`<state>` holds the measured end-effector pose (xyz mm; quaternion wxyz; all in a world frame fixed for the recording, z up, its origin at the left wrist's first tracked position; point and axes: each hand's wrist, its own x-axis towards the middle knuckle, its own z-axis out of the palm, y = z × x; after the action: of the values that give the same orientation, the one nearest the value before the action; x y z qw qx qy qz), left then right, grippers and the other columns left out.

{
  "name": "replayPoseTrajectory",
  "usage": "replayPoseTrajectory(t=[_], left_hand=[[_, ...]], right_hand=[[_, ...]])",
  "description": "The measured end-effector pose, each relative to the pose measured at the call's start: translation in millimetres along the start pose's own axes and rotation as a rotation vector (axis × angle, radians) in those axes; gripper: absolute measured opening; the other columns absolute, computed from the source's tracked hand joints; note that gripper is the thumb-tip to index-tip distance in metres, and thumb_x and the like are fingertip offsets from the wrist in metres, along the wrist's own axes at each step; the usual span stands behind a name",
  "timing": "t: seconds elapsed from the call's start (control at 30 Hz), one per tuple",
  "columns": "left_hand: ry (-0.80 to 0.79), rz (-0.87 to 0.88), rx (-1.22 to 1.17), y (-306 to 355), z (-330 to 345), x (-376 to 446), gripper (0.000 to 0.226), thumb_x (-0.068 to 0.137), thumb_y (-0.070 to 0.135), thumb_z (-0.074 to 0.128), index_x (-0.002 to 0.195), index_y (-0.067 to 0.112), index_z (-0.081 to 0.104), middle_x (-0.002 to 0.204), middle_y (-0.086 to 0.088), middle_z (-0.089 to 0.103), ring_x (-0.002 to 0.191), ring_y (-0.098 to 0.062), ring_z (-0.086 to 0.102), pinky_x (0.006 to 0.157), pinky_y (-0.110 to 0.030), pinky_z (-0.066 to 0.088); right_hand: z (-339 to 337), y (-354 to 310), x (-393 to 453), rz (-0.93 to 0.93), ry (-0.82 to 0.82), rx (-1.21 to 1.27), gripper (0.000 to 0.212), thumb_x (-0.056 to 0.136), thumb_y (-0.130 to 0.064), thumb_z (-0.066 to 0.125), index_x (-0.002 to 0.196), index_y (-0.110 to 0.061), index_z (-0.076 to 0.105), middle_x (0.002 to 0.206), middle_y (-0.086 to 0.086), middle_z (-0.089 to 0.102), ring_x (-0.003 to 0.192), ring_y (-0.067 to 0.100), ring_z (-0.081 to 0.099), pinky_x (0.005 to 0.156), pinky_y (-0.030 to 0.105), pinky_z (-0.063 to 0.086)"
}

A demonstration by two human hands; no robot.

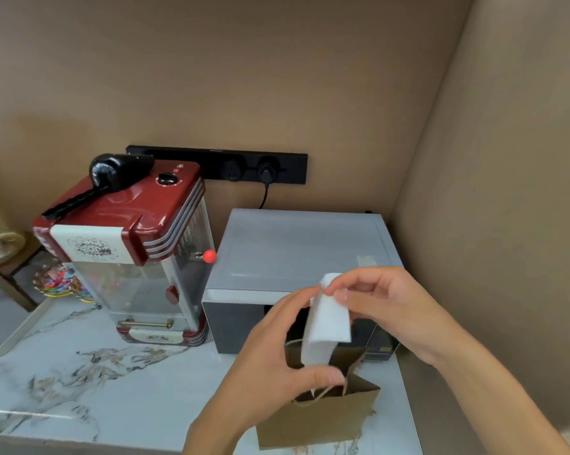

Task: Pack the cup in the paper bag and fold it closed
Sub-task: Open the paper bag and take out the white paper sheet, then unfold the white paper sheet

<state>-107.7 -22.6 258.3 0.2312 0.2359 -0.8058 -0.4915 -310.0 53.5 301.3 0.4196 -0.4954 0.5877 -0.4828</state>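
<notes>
A brown paper bag (319, 418) with twine handles stands open on the marble counter near its front edge. Just above the bag's mouth is a white folded piece of paper or foam wrap (327, 323), held upright by both hands. My left hand (277, 359) grips its lower end with thumb and fingers. At its top corner, my right hand (382, 307) pinches it with the fingertips. No cup is visible; I cannot tell whether one is inside the wrap or the bag.
A grey microwave (296, 251) stands right behind the bag against the corner wall. A red popcorn machine (136, 251) with a black scoop on top stands to the left. The marble counter (96, 382) extends left, with a tray edge (17, 330) at far left.
</notes>
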Motion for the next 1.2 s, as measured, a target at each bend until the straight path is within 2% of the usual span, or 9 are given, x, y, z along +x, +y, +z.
replayPoseTrajectory(t=[0.1, 0.23, 0.37, 0.57, 0.63, 0.7, 0.8, 0.9, 1.2], left_hand=[[0.009, 0.008, -0.176, 8.0, 9.0, 2.0, 0.085, 0.067, 0.063, 0.078, 0.136, 0.067, 0.028, 0.134, 0.043, 0.046, 0.123, 0.017, 0.044, 0.085, -0.008, 0.048], [0.306, -0.179, -0.239, 15.9, 15.4, 9.8, 0.034, 0.075, 0.066, 0.053, 0.108, 0.073, 0.047, 0.106, 0.053, 0.054, 0.110, 0.013, 0.053, 0.070, -0.002, 0.046], [0.421, -0.341, -0.382, 19.0, 14.6, 13.4, 0.037, 0.067, 0.066, 0.048, 0.095, 0.046, 0.061, 0.090, 0.022, 0.068, 0.091, -0.011, 0.063, 0.069, -0.016, 0.043], [0.295, -0.385, -0.703, 18.7, 9.4, 8.3, 0.030, 0.076, 0.050, 0.065, 0.094, 0.030, 0.079, 0.097, -0.001, 0.080, 0.089, -0.021, 0.076, 0.073, -0.034, 0.059], [0.283, -0.372, -0.758, 19.7, 9.2, 8.2, 0.026, 0.079, 0.047, 0.065, 0.094, 0.031, 0.079, 0.102, -0.003, 0.079, 0.094, -0.022, 0.076, 0.072, -0.032, 0.061], [0.275, -0.362, -0.793, 19.6, 10.0, 9.8, 0.026, 0.081, 0.046, 0.064, 0.096, 0.030, 0.079, 0.104, -0.004, 0.079, 0.095, -0.022, 0.075, 0.071, -0.028, 0.061], [0.262, -0.376, -0.785, 16.9, 13.3, 13.5, 0.027, 0.084, 0.049, 0.062, 0.094, 0.031, 0.079, 0.102, -0.004, 0.079, 0.094, -0.022, 0.076, 0.069, -0.027, 0.061], [0.240, -0.401, -0.760, 12.0, 14.6, 15.8, 0.027, 0.088, 0.050, 0.058, 0.093, 0.034, 0.079, 0.102, -0.002, 0.079, 0.095, -0.020, 0.076, 0.069, -0.027, 0.061], [0.319, -0.388, -0.584, 10.7, 7.7, 26.5, 0.036, 0.076, 0.049, 0.065, 0.105, 0.030, 0.074, 0.103, 0.010, 0.078, 0.098, -0.016, 0.073, 0.090, -0.052, 0.058]], right_hand=[[1.3, -14.5, -0.2, -0.014, 0.022, 0.116, 0.024, 0.100, -0.006, 0.055, 0.106, -0.012, 0.077, 0.105, 0.011, 0.076, 0.094, 0.026, 0.072, 0.079, 0.032, 0.058], [7.0, -30.8, -2.0, -0.023, 0.008, 0.100, 0.031, 0.101, -0.003, 0.051, 0.106, -0.016, 0.078, 0.100, 0.010, 0.078, 0.086, 0.023, 0.075, 0.077, 0.032, 0.060], [10.1, -32.9, 4.1, -0.057, 0.080, -0.073, 0.031, 0.097, -0.006, 0.059, 0.114, -0.027, 0.074, 0.094, 0.000, 0.079, 0.075, 0.012, 0.072, 0.074, 0.035, 0.057], [11.5, -17.1, 4.6, -0.233, 0.189, 0.093, 0.068, 0.086, -0.011, 0.075, 0.138, -0.043, 0.047, 0.126, -0.006, 0.069, 0.111, 0.014, 0.064, 0.088, 0.029, 0.056], [15.2, -6.8, 3.7, -0.115, 0.321, 0.035, 0.067, 0.076, -0.034, 0.082, 0.133, -0.046, 0.049, 0.121, -0.015, 0.068, 0.111, 0.003, 0.062, 0.091, 0.031, 0.053], [20.1, 2.7, -0.2, 0.035, 0.251, 0.052, 0.061, 0.069, -0.049, 0.080, 0.125, -0.043, 0.057, 0.115, -0.014, 0.071, 0.106, 0.003, 0.066, 0.094, 0.035, 0.055], [28.3, 11.6, -6.8, 0.063, 0.088, 0.175, 0.027, 0.080, -0.039, 0.075, 0.104, -0.028, 0.075, 0.108, -0.001, 0.078, 0.102, 0.019, 0.073, 0.087, 0.033, 0.060], [28.0, 15.3, -7.5, 0.000, 0.183, 0.181, 0.012, 0.086, -0.026, 0.072, 0.094, -0.019, 0.078, 0.099, 0.005, 0.080, 0.093, 0.021, 0.075, 0.077, 0.025, 0.060], [19.7, 13.8, -3.6, -0.012, 0.294, 0.212, 0.017, 0.079, -0.037, 0.070, 0.089, -0.029, 0.080, 0.093, -0.001, 0.081, 0.085, 0.013, 0.077, 0.063, 0.014, 0.056]])
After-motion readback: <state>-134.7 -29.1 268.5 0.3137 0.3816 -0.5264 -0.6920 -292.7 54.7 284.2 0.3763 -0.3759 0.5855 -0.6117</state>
